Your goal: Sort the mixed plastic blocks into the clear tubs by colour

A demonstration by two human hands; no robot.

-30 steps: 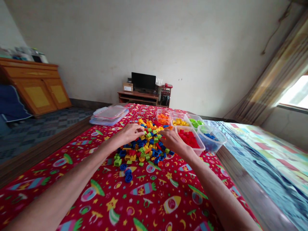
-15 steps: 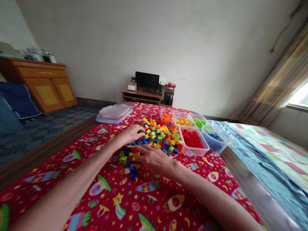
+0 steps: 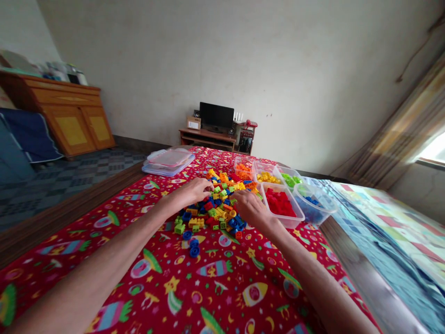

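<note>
A pile of small toy building bricks (image 3: 219,212) in blue, yellow, green, red and orange lies on the red patterned cloth (image 3: 222,292). My left hand (image 3: 199,189) is at the pile's left edge, fingers loosely bent and apart, no brick visible in them. On the right side of the pile rests my right hand (image 3: 249,205), its fingers spread over the bricks and their tips partly hidden. Close by on the right stands a clear box of red bricks (image 3: 281,203). A few blue round pieces (image 3: 193,249) lie in front of the pile.
Behind the red box are containers of orange bricks (image 3: 244,170), yellow bricks (image 3: 268,177) and green bricks (image 3: 291,180). A round tub (image 3: 314,211) of blue bricks stands at the right edge. Stacked lids (image 3: 169,161) lie at the far left.
My right hand has moved right and away from me, from the pile's front across to its right side. The front bricks are uncovered and more spread out. My left hand has barely moved.
</note>
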